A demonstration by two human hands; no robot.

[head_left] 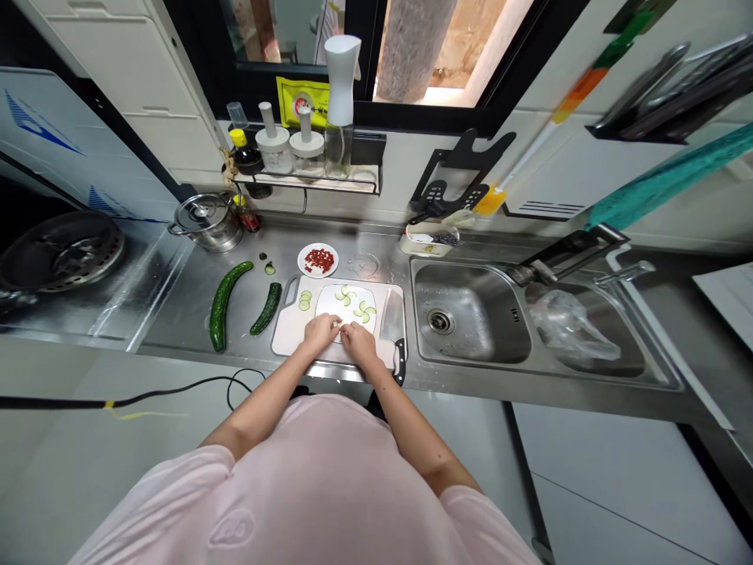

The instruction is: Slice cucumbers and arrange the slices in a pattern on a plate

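At far left, a round steel burner grate (pixel 62 251) sits in a dark stove recess, beside a white panel (pixel 41 133) printed with blue triangular marks and no legible words. Next along, a lidded stainless pot (pixel 205 221) stands on the steel counter (pixel 170 314), below a wall rack (pixel 306 182) holding a dark bottle with a yellow cap (pixel 247 154), two white-lidded jars (pixel 274 149) and a clear oil dispenser with a white top (pixel 341 118). Behind them, a yellow label (pixel 301 102) on the window carries dark print too small to read.

On the counter lie a whole cucumber (pixel 227 304) and a shorter cut cucumber (pixel 266 308), with a small plate of red pieces (pixel 318 260) just beyond. A white cutting board (pixel 281 329) holds a thin white sheet (pixel 332 308) with cucumber slices (pixel 363 311) fanned into small pinwheels. The left hand (pixel 321 331) and right hand (pixel 358 344) rest on the sheet's near edge, their fingertips (pixel 340 323) pressed close together at a pale sliver; whether they pinch it is hard to tell. A black-handled cleaver (pixel 394 333) lies just right of the right hand. Further right, a clear plastic bag (pixel 570 326) sits in the far basin of a double steel sink (pixel 464 314).
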